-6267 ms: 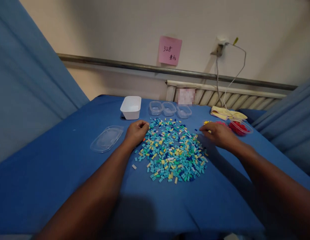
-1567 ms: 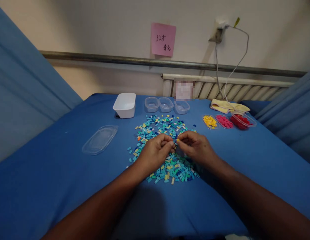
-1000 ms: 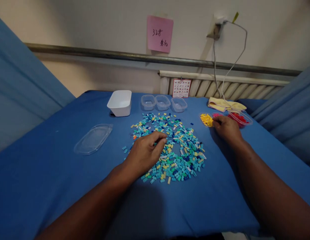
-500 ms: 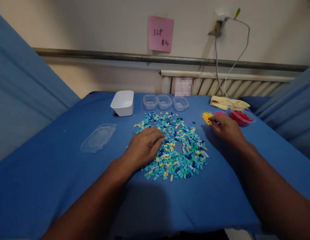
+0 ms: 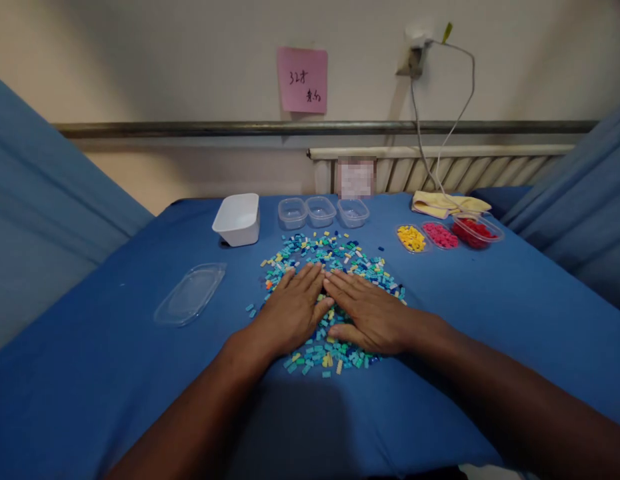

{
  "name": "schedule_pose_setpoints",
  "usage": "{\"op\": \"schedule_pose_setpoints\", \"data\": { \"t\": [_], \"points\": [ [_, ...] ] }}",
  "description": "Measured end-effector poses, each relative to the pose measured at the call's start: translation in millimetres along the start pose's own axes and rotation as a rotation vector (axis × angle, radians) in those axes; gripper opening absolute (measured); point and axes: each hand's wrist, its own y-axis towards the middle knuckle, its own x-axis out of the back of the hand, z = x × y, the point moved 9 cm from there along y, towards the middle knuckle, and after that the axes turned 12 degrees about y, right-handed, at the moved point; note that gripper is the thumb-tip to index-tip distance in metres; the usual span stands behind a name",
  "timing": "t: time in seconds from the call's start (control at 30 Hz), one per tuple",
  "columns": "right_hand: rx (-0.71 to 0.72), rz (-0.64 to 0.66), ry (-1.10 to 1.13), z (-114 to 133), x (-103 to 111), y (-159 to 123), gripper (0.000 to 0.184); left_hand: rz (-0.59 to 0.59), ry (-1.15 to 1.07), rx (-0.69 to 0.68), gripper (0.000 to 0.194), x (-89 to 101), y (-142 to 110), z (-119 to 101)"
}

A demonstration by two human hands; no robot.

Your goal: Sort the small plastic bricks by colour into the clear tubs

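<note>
Small plastic building bricks [image 5: 315,352], mostly blue and teal with some yellow, green and white, lie spread in a wide heap on the blue cloth. My left hand [image 5: 294,308] rests palm down on the left half of the heap, fingers stretched out. Beside it my right hand [image 5: 370,312] lies flat on the right half, its fingertips close to those of the left. Whatever bricks are under both palms are hidden. One orange piece [image 5: 269,285] shows at the heap's left edge.
Behind the heap stand a white tub [image 5: 239,230] and three clear containers [image 5: 321,212]. Containers of yellow pieces [image 5: 411,238], pink pieces [image 5: 441,235] and red pieces [image 5: 474,231] sit at right, near a folded yellow cloth [image 5: 443,204]. A clear lid [image 5: 191,295] lies at left.
My right hand has come from the yellow container back to the heap and now lies flat there. My left hand has flattened out on the bricks. The view has shifted slightly.
</note>
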Motion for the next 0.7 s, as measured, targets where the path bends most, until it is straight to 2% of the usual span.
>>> {"op": "schedule_pose_setpoints", "data": {
  "t": [0.1, 0.2, 0.3, 0.43, 0.5, 0.6, 0.7],
  "points": [
    [0.002, -0.009, -0.031, -2.1, 1.2, 12.5, 0.105, -0.008, 0.007, 0.088, 0.078, -4.4, 7.0, 25.2],
    [-0.059, -0.053, -0.086, -18.7, 8.0, 16.6, 0.100, -0.007, -0.033, 0.124, 0.080, -5.5, 11.5, 30.0],
    [-0.124, -0.119, -0.130, -38.6, 17.4, 11.6, 0.090, -0.015, -0.128, 0.046, 0.079, 0.9, 13.7, 5.3],
    [-0.142, -0.189, -0.137, -62.6, 30.1, -4.4, 0.077, -0.003, -0.191, -0.156, 0.078, 10.4, 7.9, -39.1],
    [-0.174, -0.235, -0.136, -78.0, 39.0, -15.8, 0.074, 0.003, -0.162, -0.188, 0.075, 11.3, 3.1, -44.5],
    [-0.218, -0.259, -0.125, -95.7, 46.7, -30.5, 0.075, 0.013, -0.082, -0.084, 0.071, 8.0, 0.4, -23.4],
    [-0.167, -0.200, -0.087, -88.8, 40.0, -32.9, 0.078, 0.050, -0.033, 0.072, 0.071, 1.5, 1.6, 11.4]
  ]
}}
